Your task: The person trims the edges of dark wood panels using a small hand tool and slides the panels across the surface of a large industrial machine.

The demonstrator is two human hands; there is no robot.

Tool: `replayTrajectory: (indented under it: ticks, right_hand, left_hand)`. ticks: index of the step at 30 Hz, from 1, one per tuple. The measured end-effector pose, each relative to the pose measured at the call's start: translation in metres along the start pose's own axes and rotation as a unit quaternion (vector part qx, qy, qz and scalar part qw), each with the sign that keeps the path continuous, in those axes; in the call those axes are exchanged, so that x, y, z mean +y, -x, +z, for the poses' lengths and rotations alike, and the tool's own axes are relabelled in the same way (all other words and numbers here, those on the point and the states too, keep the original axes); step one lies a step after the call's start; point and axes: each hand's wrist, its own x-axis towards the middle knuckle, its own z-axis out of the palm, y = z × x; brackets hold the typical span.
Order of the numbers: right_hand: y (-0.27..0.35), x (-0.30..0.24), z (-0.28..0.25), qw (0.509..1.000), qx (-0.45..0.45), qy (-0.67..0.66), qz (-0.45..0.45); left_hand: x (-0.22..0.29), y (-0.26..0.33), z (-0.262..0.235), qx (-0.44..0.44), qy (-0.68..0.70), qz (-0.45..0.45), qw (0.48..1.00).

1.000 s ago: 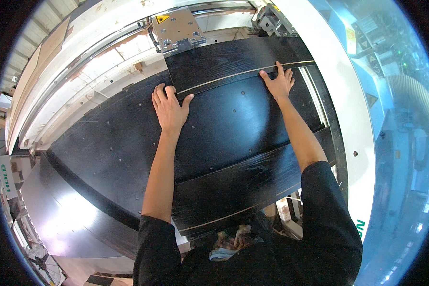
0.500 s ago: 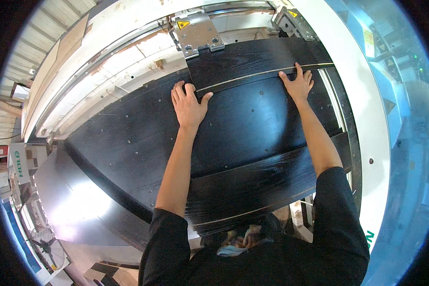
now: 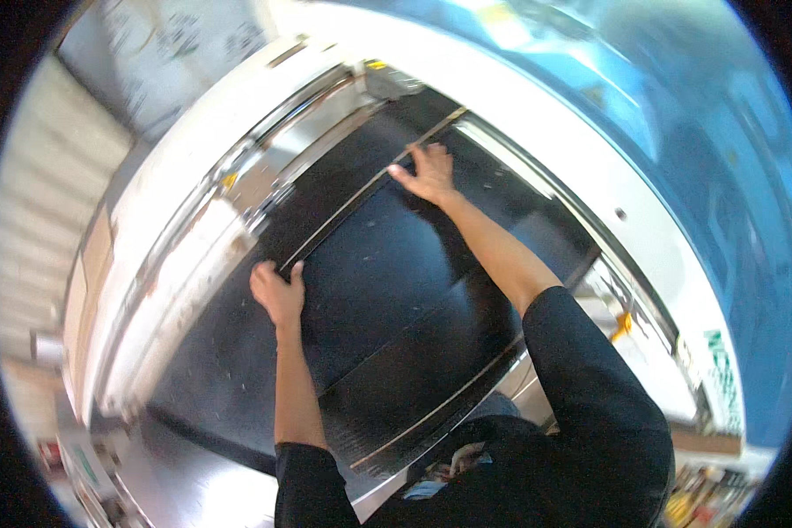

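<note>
Reaching forward, left hand (image 3: 278, 297) and right hand (image 3: 429, 179) rest open-fingered against a black board (image 3: 326, 187)

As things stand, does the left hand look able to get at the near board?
Probably yes: the left hand is spread at a corner of the far board, and nothing visible stands on the black bed between that hand and the near board, though blur hides detail.

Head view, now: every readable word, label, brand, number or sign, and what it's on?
Large green lettering on the curved white machine frame: partly legible, not transcribed.
Green marking on small white panel, lower left: too blurred.
Small yellow labels on silver metal plate, gray metal block: too small.
Dark print on pale sheet, upper left: blurred.
Yellowish patch on blue surface: blurred.
No legible numbers.
</note>
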Motion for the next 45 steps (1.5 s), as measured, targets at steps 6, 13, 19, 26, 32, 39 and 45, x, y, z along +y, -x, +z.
replayTrajectory:
  ticks: [6,13,19,26,32,39,45]
  right_hand:
    - [0.216,-0.016,-0.128,0.947,0.134,-0.195,-0.215]
    - [0.597,0.095,-0.123,0.895,0.090,-0.108,0.423]
    - [1.021,0.208,-0.002,0.480,-0.185,-0.288,0.808]
    - [0.990,0.079,0.042,0.575,-0.190,-0.401,0.687]
    - [0.911,0.144,0.080,0.707,-0.143,-0.411,0.558]
    - [0.862,0.223,0.104,0.836,-0.161,-0.270,0.450]
    - [0.865,0.241,0.107,0.664,-0.167,-0.428,0.589]
  left_hand:
    - [-0.016,-0.003,0.010,0.017,-0.082,0.029,0.996]
    - [-0.008,-0.020,0.019,-0.018,-0.086,-0.012,0.996]
    - [-0.063,0.027,0.029,-0.076,-0.065,0.068,0.993]
    - [-0.042,0.006,0.010,-0.199,-0.126,0.055,0.970]
    - [-0.059,0.026,-0.028,-0.314,-0.139,0.008,0.939]
    - [-0.029,0.026,-0.070,-0.441,0.016,-0.045,0.896]
    - [-0.008,0.057,-0.133,-0.566,0.112,-0.115,0.809]
